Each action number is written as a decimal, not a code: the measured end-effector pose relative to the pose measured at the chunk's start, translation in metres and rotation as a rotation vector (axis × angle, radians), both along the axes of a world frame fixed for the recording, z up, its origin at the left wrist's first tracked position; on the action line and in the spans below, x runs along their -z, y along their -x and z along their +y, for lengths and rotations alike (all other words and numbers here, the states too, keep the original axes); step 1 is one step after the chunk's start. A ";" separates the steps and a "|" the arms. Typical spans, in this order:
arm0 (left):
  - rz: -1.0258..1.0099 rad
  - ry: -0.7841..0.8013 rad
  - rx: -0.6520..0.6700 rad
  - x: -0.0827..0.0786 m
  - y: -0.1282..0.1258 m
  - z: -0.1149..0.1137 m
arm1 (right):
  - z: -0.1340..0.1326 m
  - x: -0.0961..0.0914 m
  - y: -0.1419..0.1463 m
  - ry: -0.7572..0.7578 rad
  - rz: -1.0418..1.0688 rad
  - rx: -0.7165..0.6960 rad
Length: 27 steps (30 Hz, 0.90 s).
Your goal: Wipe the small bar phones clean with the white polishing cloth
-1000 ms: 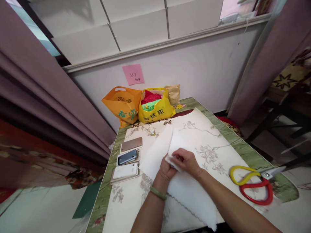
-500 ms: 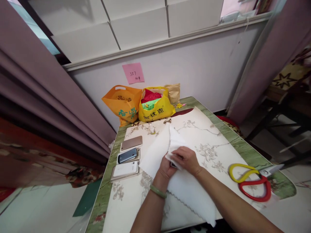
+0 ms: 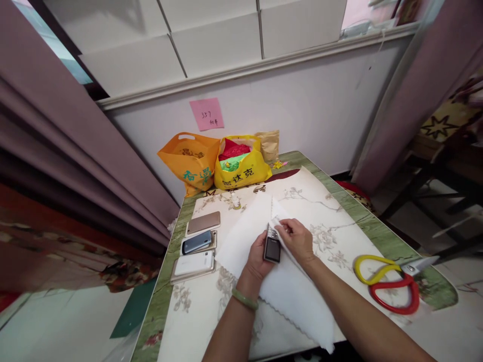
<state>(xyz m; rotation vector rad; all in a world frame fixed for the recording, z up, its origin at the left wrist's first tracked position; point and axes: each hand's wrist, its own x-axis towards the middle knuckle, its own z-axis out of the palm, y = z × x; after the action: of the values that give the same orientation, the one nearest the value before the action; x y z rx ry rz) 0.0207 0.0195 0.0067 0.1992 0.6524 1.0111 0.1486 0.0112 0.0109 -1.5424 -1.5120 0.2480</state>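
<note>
A cloth (image 3: 281, 286) lies spread on the desk (image 3: 350, 207), one edge lifted in a fold. Over the middle of the cloth, the left hand (image 3: 260, 255) grips a keypad phone (image 3: 272, 246), its screen and keys facing up and the screen end toward the person. The right hand (image 3: 298, 240) pinches the cloth's raised edge between thumb and fingers, just beside the phone. Left of the cloth lie a gold phone (image 3: 204, 222), a blue phone (image 3: 196, 242) and a white phone (image 3: 194, 263), the last two each on top of another. Right of the cloth, well apart, rest scissors (image 3: 410, 270), their blades nearly together. Beyond the cloth stand an orange bag (image 3: 192, 161) and a yellow bag (image 3: 243, 171).
</note>
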 end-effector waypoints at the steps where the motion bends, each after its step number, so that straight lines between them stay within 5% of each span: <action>1: 0.002 0.013 0.003 -0.003 0.000 0.000 | 0.001 0.000 -0.001 0.014 0.017 0.056; 3: -0.009 0.047 0.004 -0.007 0.000 -0.001 | -0.002 -0.002 -0.001 0.001 0.007 0.025; 7: -0.091 0.080 -0.058 -0.007 0.006 -0.004 | -0.017 -0.006 0.007 -0.125 -0.121 -0.460; 9: -0.113 0.068 -0.098 -0.007 0.007 -0.004 | -0.018 -0.005 0.007 -0.154 -0.168 -0.580; 15: -0.067 0.043 -0.160 -0.013 0.002 0.000 | -0.004 -0.002 -0.003 -0.120 -0.163 -0.082; 21: -0.138 0.082 -0.083 -0.010 0.005 -0.004 | -0.013 -0.006 0.003 -0.354 -0.233 -0.477; 27: -0.137 0.051 -0.168 -0.006 0.003 0.000 | -0.008 -0.004 -0.003 -0.249 -0.300 -0.211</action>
<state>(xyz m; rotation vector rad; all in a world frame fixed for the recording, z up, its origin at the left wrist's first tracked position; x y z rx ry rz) 0.0181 0.0193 0.0124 0.0299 0.5763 1.1576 0.1517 0.0036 0.0151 -1.2626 -1.8671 -0.0561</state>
